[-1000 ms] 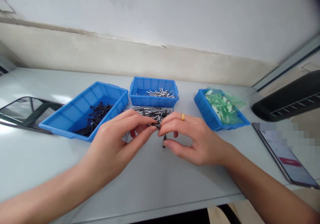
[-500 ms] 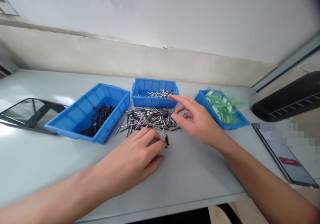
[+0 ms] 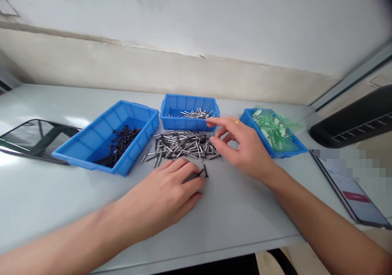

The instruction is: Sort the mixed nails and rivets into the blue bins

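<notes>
My left hand [image 3: 176,187] rests low over the table in front of a heap of fasteners, its fingers curled around a black screw [image 3: 200,172] that sticks out between the fingertips. Right beside it another black screw [image 3: 206,170] stands out at the fingertips. Silver rivets and black screws lie mixed in the heap [image 3: 183,145]. My right hand [image 3: 237,144] hovers at the heap's right side with thumb and index finger apart, and nothing shows between them. Black screws [image 3: 124,142] fill part of the left blue bin [image 3: 92,142]; silver rivets [image 3: 199,113] lie in the middle blue bin [image 3: 186,124].
At the right stands a blue bin [image 3: 277,154] with green plastic packets [image 3: 274,128]. Farther right are a phone [image 3: 352,189] and a black cylindrical object [image 3: 352,117]. A dark-framed clear item [image 3: 36,140] lies at the left. A wall [image 3: 183,70] closes off the back.
My left fingers have shifted slightly and now close around a black screw, with the screws at the fingertips turned apart. My right hand stays nearly in place.
</notes>
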